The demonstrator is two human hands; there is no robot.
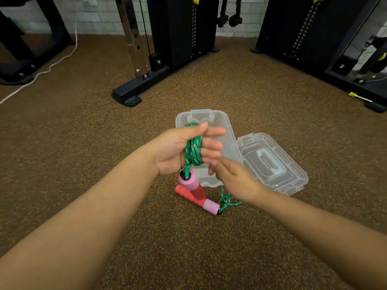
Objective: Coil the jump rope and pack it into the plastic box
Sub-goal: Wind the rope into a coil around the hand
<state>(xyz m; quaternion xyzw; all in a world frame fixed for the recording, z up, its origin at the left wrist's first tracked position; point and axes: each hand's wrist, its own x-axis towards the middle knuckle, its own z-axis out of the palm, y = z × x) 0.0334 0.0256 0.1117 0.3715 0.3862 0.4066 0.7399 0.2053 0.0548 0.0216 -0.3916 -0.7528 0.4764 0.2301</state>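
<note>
My left hand (178, 149) is raised over the floor with several turns of the green jump rope (193, 150) wrapped around its fingers. One pink-and-red handle (191, 184) dangles just below that hand. The other handle (196, 198) lies on the floor, with a short tail of rope (226, 200) running up from it to my right hand (232, 178). My right hand is blurred and pinches this tail just below the coil. The clear plastic box (213, 119) stands open on the floor behind both hands.
The box's clear lid (272, 162) lies upside down to the right of the box. Black gym machine frames (134, 95) stand behind, another base (356, 88) at the right. A white cable (50, 68) trails across the speckled brown floor at the left.
</note>
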